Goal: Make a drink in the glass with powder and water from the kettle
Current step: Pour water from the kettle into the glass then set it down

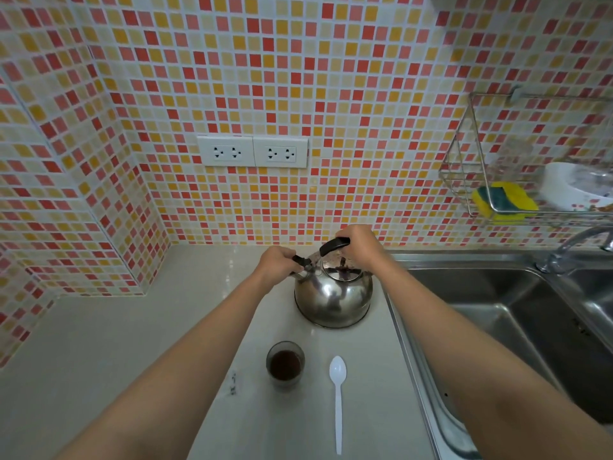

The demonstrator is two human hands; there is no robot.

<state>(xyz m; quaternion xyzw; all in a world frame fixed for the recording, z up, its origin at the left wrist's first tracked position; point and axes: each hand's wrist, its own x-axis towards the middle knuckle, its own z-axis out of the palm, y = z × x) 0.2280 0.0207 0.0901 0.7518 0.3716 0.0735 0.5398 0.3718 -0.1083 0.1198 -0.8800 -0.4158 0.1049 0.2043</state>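
Note:
A shiny steel kettle [333, 298] stands on the pale counter near the back wall. My right hand [360, 249] grips its black handle from above. My left hand [277, 262] is closed around the black cap at the kettle's spout on the left side. Nearer to me stands a small glass [285, 365] holding a dark brown liquid or powder. A white plastic spoon [338, 398] lies to the right of the glass, bowl pointing away from me.
A steel sink [517, 323] with a tap [570, 249] fills the right side. Above it hangs a wire rack [464, 180] with a yellow-green sponge [504, 200] and a white bowl. A small torn sachet scrap [233, 383] lies left of the glass. Two double sockets [252, 151] sit on the tiled wall.

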